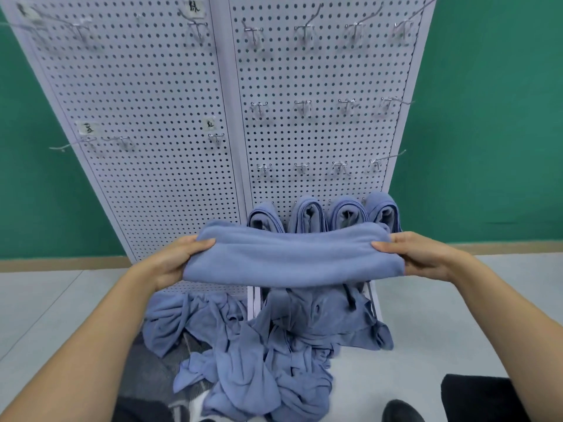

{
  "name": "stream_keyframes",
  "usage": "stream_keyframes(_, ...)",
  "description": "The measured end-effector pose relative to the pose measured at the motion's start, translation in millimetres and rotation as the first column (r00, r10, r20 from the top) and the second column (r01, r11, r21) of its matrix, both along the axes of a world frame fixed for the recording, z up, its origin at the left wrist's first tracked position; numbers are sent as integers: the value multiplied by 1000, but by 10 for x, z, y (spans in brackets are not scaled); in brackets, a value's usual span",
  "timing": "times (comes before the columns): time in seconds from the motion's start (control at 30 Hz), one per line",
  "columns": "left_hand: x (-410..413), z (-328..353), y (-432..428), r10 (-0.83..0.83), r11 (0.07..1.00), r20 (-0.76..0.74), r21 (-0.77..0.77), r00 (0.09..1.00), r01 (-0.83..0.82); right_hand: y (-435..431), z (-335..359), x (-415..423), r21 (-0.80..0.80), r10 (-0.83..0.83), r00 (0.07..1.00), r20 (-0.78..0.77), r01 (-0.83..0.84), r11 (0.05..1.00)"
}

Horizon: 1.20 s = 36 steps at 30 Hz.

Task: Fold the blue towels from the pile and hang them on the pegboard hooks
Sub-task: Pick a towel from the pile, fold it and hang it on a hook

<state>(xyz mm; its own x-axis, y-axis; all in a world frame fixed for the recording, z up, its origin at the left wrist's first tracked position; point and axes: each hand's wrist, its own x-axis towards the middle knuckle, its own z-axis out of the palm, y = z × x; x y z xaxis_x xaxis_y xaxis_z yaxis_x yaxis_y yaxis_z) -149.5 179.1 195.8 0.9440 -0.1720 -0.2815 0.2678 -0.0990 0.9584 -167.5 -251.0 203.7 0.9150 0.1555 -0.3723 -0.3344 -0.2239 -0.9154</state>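
Folded towel point(292, 257), pinched endwise by left hand point(178, 261) and right hand point(422, 257), covers bottoms of hung towels point(307, 213).

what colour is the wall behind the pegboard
Green wall, plain, seen in the head view on both sides of the white pegboard.

arms extended, left grip point(176, 260) and right grip point(426, 257) pinch towel point(292, 257).

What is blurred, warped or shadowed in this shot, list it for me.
Head view: wide-angle warp makes the pegboard splay outward toward the top. Head view: the upper hooks look smeared and soft, while the folded towel and the left hand and right hand gripping it are fairly sharp. Head view: light is even, no glare, only soft shading within the towel pile.
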Motion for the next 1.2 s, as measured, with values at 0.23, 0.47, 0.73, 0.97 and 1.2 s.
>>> stream_keyframes(0.23,-113,160,69,64,972,147,-234,987,-28,-77,8,-66,286,-47,978,205,-14,958)
stream_keyframes(0.47,-248,254,30,-14,942,222,-324,975,87,-27,81,-115,387,-111,963,245,7,922)
stream_keyframes(0.73,-171,210,-162,95,992,228,-104,969,-73,100,185,-125,189,-126,948,291,72,979)
stream_keyframes(0.97,-103,107,-380,241,970,223,-20,944,-243,103,275,-220,199,-228,883,411,157,967)
stream_keyframes(1.2,-153,-130,-874,289,954,87,61,953,-294,224,806,-263,481,-353,843,405,132,867)
